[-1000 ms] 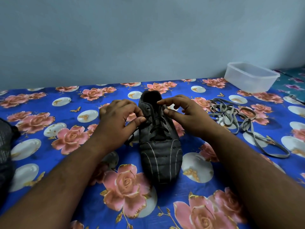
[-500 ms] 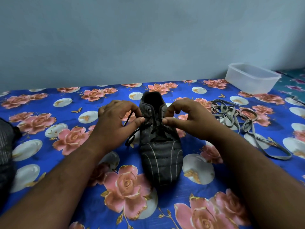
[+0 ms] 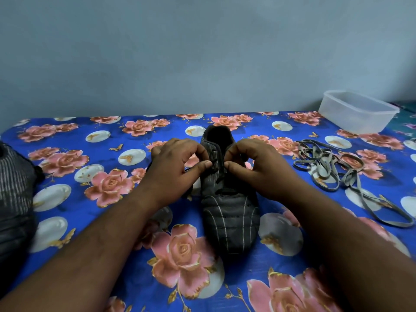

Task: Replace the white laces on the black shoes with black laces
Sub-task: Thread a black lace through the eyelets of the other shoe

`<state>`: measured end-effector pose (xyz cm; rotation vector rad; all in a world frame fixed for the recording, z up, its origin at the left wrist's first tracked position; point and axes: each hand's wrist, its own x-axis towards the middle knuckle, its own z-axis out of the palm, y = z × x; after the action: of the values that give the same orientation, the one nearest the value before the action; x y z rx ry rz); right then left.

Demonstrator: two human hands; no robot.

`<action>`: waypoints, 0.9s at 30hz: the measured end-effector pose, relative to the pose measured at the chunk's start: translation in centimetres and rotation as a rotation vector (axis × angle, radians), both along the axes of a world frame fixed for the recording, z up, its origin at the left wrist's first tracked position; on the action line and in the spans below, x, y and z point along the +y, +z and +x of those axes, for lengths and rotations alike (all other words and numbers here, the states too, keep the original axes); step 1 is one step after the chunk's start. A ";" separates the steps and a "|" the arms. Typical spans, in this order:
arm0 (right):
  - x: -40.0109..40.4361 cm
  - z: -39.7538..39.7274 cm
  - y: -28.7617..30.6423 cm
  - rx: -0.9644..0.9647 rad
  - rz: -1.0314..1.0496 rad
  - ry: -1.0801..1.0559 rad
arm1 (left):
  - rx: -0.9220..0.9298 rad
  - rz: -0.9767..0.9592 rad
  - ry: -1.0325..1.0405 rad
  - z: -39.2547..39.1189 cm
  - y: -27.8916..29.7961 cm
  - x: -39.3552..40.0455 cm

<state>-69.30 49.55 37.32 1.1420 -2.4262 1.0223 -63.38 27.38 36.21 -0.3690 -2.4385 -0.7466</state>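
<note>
A black shoe (image 3: 229, 217) with thin pale stripes lies in the middle of the flowered blue cloth, toe toward me. A black lace (image 3: 221, 177) crosses its eyelets. My left hand (image 3: 177, 170) pinches the lace at the shoe's left side near the upper eyelets. My right hand (image 3: 258, 170) pinches the lace on the shoe's right side; both thumbs nearly meet over the tongue. Loose white laces (image 3: 326, 165), greyish in this light, lie in a tangled heap to the right of the shoe.
A clear plastic tub (image 3: 358, 111) stands at the back right by the wall. A second dark striped shoe (image 3: 15, 199) is partly visible at the left edge. The blue cloth (image 3: 90, 221) covers the whole surface up to a plain wall.
Both hands have drawn closer together over the upper eyelets. My right hand's fingers have curled in tighter on the lace. The shoe has stayed in place.
</note>
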 end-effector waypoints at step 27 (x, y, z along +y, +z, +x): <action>-0.9 0.7 0.0 0.080 -0.083 -0.120 | -0.437 0.635 -0.096 0.4 1.5 1.1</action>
<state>-68.61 48.61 37.29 0.9790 -2.3357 1.0110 -63.00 28.44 37.68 -0.0720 -2.3971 -1.7249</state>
